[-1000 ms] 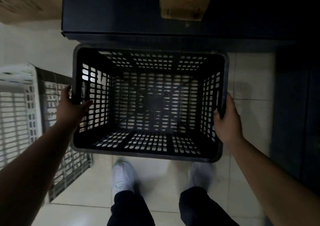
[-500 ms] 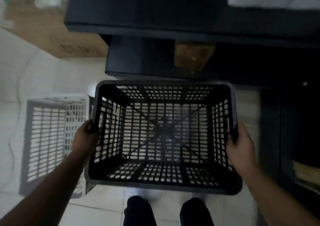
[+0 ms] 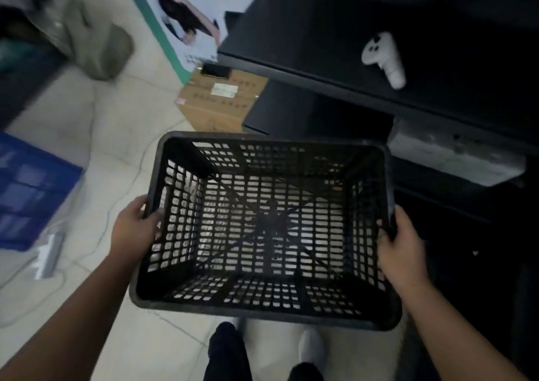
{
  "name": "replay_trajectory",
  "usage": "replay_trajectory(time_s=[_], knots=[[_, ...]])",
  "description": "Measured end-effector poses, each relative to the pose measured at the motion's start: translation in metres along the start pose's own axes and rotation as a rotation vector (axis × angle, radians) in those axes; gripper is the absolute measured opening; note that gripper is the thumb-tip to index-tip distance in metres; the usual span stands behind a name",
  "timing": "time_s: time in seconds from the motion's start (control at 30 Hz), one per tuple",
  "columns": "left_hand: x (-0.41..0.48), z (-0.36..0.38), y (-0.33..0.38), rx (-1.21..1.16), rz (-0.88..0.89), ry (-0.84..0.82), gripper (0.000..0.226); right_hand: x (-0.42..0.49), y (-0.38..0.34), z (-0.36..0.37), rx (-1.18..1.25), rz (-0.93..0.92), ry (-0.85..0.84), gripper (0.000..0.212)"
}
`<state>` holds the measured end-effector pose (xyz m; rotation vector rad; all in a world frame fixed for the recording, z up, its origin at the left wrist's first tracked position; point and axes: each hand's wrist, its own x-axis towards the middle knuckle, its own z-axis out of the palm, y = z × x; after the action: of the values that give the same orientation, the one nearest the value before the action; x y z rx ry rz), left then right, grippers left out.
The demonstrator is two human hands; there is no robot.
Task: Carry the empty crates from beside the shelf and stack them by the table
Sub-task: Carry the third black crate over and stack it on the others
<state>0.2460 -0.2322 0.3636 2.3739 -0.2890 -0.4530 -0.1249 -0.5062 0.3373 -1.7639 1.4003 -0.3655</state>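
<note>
I hold an empty black lattice crate (image 3: 291,144) in front of me, above the tiled floor and my feet. My left hand (image 3: 135,229) grips its left rim and my right hand (image 3: 401,246) grips its right rim. The crate's inside is bare down to the cross-ribbed bottom. Black shelving (image 3: 335,68) rises just beyond and to the right of the crate.
A white handheld controller (image 3: 385,58) lies on the shelf. A cardboard box (image 3: 221,100) and a leaning poster board (image 3: 186,16) stand at the shelf's left end. A blue crate (image 3: 26,188) sits at far left, with a power strip (image 3: 48,253) and cable on the floor.
The crate has come up off the floor in both hands. My view has swung left and up: the grey crate has dropped out of sight, and the blue crate, poster and controller appear.
</note>
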Motion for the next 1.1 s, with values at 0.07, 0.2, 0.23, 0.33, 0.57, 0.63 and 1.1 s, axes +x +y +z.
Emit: replay_trajectory(time_s=[0.07, 0.2, 0.23, 0.33, 0.57, 0.63, 1.1], knots=[[-0.028, -0.039, 0.006, -0.05, -0.024, 0.057, 0.022, -0.008, -0.036, -0.017, -0.024, -0.059, -0.039, 0.052], [-0.088, -0.119, 0.002, -0.133, -0.099, 0.155, 0.026, -0.034, -0.11, -0.04, -0.059, -0.167, -0.078, 0.053], [-0.105, -0.139, -0.003, -0.157, -0.119, 0.187, 0.022, -0.043, -0.129, -0.043, -0.061, -0.197, -0.101, 0.053], [-0.162, -0.199, -0.026, -0.224, -0.192, 0.306, 0.021, -0.076, -0.184, -0.045, -0.068, -0.338, -0.182, 0.044], [-0.329, -0.317, -0.118, -0.372, -0.355, 0.559, 0.031, -0.189, -0.281, 0.015, -0.157, -0.595, -0.385, 0.041], [-0.384, -0.347, -0.158, -0.394, -0.423, 0.626, 0.035, -0.237, -0.302, 0.043, -0.18, -0.675, -0.461, 0.042], [-0.759, -0.505, -0.342, -0.332, -0.804, 1.169, 0.04, -0.639, -0.376, 0.227, -0.138, -1.183, -0.928, 0.041]])
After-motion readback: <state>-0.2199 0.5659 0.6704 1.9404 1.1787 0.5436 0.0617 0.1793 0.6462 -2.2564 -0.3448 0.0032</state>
